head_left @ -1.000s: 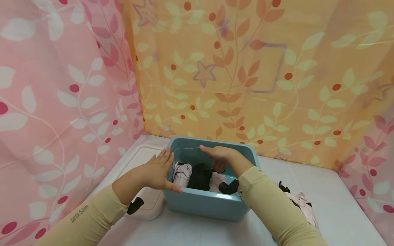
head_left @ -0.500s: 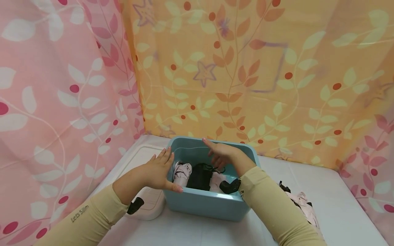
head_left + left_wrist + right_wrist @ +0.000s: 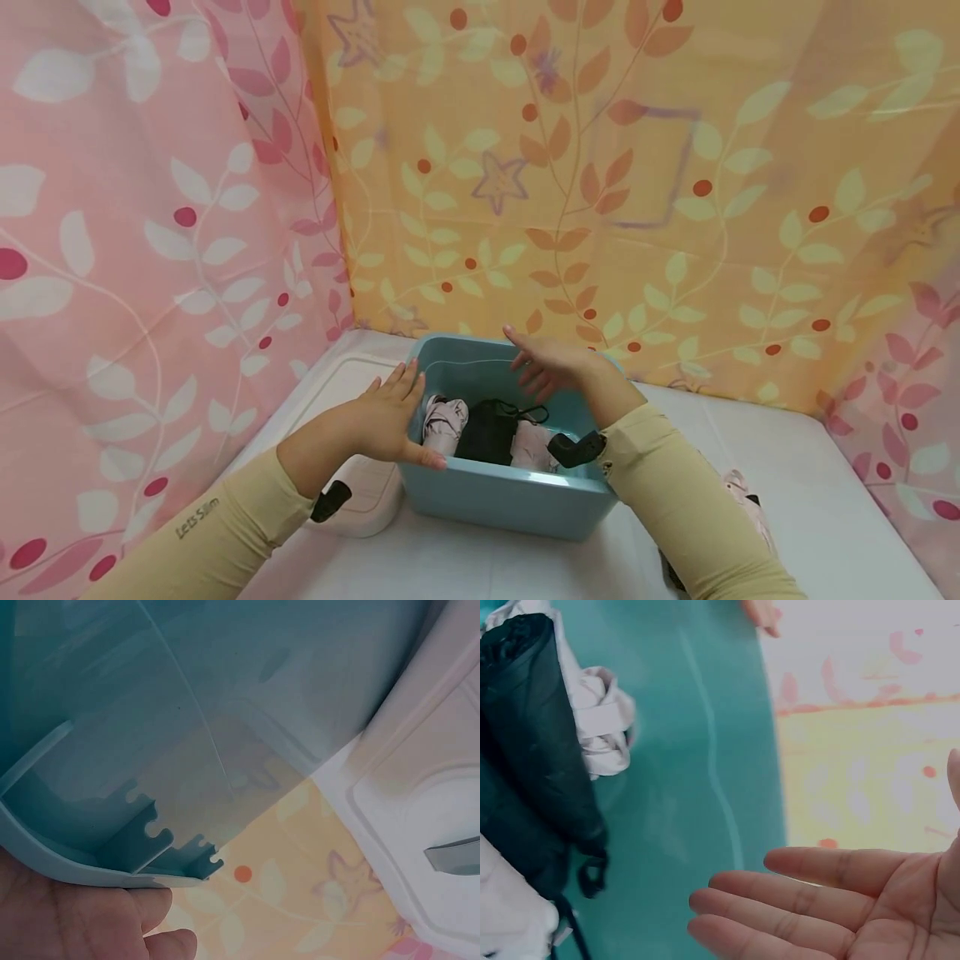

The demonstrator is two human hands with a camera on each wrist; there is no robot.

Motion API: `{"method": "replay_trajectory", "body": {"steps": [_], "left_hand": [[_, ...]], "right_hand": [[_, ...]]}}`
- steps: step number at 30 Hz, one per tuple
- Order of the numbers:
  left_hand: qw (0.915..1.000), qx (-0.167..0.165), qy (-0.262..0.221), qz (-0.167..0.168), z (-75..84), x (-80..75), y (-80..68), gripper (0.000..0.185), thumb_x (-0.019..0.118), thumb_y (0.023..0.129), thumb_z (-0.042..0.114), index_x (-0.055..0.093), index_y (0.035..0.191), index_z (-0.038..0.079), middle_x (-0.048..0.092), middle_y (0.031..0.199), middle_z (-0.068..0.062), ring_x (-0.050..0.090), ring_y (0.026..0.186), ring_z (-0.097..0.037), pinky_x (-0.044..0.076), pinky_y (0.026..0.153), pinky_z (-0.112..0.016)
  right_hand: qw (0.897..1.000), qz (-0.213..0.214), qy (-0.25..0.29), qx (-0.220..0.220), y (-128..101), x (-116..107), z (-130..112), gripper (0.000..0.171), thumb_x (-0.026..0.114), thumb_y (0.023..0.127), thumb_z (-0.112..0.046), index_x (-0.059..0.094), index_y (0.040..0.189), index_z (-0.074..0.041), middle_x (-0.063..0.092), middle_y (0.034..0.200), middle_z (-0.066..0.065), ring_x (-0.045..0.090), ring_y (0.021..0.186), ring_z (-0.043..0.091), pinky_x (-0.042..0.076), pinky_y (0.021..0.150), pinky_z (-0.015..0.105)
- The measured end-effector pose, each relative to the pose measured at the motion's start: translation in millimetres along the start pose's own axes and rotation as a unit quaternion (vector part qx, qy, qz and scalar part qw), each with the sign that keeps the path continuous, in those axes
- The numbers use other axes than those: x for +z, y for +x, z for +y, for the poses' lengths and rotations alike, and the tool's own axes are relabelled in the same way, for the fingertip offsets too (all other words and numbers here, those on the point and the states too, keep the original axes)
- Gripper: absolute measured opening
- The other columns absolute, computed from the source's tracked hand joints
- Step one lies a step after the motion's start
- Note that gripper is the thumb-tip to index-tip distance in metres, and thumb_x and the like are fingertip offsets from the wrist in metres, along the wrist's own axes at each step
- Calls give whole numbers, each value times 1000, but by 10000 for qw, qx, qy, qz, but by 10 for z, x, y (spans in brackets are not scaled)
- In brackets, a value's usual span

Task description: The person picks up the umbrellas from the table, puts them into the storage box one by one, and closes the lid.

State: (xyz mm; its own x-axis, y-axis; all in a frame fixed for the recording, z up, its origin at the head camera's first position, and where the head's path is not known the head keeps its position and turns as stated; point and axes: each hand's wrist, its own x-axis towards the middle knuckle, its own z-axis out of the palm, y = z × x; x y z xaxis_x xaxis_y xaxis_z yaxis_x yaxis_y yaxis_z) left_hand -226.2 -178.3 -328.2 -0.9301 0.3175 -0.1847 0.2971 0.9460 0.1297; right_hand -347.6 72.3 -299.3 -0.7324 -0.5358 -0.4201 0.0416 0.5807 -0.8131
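Note:
A blue plastic storage bin (image 3: 510,500) stands on the white surface. My left hand (image 3: 375,425) rests along its left rim with spread, straight fingers, the thumb lying over the front corner. Over the bin's back right part, my right hand (image 3: 551,367) hovers with the palm turned inward and the fingers extended, holding nothing. Inside lie rolled fabric bundles side by side: a pink one (image 3: 446,429) at the left, a black one (image 3: 487,433) with a cord loop, and another pink one (image 3: 532,446). The right wrist view shows the black roll (image 3: 544,735) close up.
A whitish lid (image 3: 363,504) with a grey latch (image 3: 454,856) lies left of the bin. To the right, a pink fabric item (image 3: 750,504) lies partly behind the right sleeve. Patterned pink (image 3: 150,333) and orange curtains (image 3: 600,167) hang around the surface.
My right hand has risen from the bundles and moved back and to the right, its fingers uncurling. The black bundle's cord loop now shows. My left hand stays at the rim.

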Motion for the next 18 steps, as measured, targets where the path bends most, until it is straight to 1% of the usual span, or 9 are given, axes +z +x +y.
{"method": "replay_trajectory", "body": {"steps": [6, 11, 18], "left_hand": [[10000, -7, -10, -37, 11, -19, -17, 129, 48, 58, 86, 8, 145, 0, -7, 152, -18, -7, 138, -33, 7, 107, -57], [10000, -2, -52, -31, 20, -36, -26, 128, 49, 58, 85, 8, 145, -1, -6, 152, -18, -7, 138, -34, 7, 107, -57], [10000, 60, -79, 4, 32, -40, -30, 128, 50, 59, 84, 9, 145, -2, -5, 151, -19, -6, 138, -34, 7, 107, -58]], "right_hand": [[9992, 79, 120, -378, -190, -112, -39, 89, 31, 84, -72, 46, 129, 3, 53, 123, 26, 57, 107, 36, 46, 86, 49], [9985, 134, 180, -492, -283, -180, -29, 90, 32, 83, -73, 47, 128, 2, 53, 123, 24, 56, 108, 35, 47, 86, 47], [9977, 81, 213, -633, -449, -288, 27, 86, 26, 89, -67, 38, 134, 6, 46, 129, 28, 52, 113, 37, 43, 91, 49]]}}
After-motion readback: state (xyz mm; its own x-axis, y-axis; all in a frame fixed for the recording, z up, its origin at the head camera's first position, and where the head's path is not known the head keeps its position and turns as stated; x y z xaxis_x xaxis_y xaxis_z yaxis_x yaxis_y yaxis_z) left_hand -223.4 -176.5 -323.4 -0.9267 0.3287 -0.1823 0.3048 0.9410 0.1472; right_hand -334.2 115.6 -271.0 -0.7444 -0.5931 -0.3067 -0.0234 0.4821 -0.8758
